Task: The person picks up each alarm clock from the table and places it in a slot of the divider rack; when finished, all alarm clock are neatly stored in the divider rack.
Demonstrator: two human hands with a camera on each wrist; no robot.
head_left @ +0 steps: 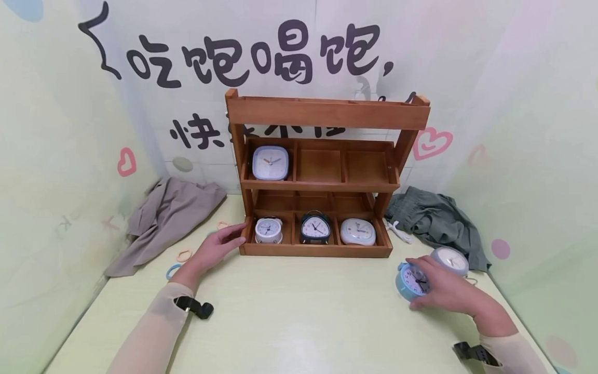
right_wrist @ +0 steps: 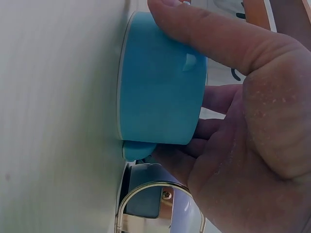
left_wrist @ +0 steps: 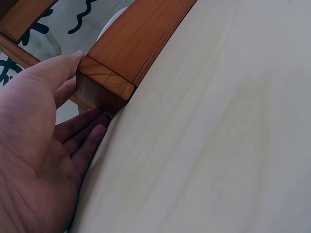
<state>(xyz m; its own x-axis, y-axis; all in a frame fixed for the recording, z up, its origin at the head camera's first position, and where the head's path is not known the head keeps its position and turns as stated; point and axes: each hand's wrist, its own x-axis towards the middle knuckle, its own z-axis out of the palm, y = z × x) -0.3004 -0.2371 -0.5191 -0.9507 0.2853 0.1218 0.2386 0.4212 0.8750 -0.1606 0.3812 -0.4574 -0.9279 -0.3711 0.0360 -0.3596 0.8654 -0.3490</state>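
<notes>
My left hand (head_left: 212,253) holds the lower left corner of a brown wooden shelf (head_left: 317,250). In the left wrist view the thumb lies on the corner's edge, with the fingers against its side (left_wrist: 99,94). At the right of the table my right hand (head_left: 444,284) grips a round light-blue alarm clock (head_left: 411,283), thumb on one side and fingers on the other. Its dial faces up, partly covered by the hand; in the right wrist view its blue casing (right_wrist: 160,82) is close to the tabletop. A pale lavender round clock (head_left: 450,259) lies just behind that hand.
The shelf carries a square lavender clock (head_left: 270,163) in its middle tier. Below stand a white twin-bell clock (head_left: 268,230), a dark triangular clock (head_left: 315,228) and a white oval clock (head_left: 357,231). Brown cloth (head_left: 173,218) and grey-green cloth (head_left: 434,218) flank it.
</notes>
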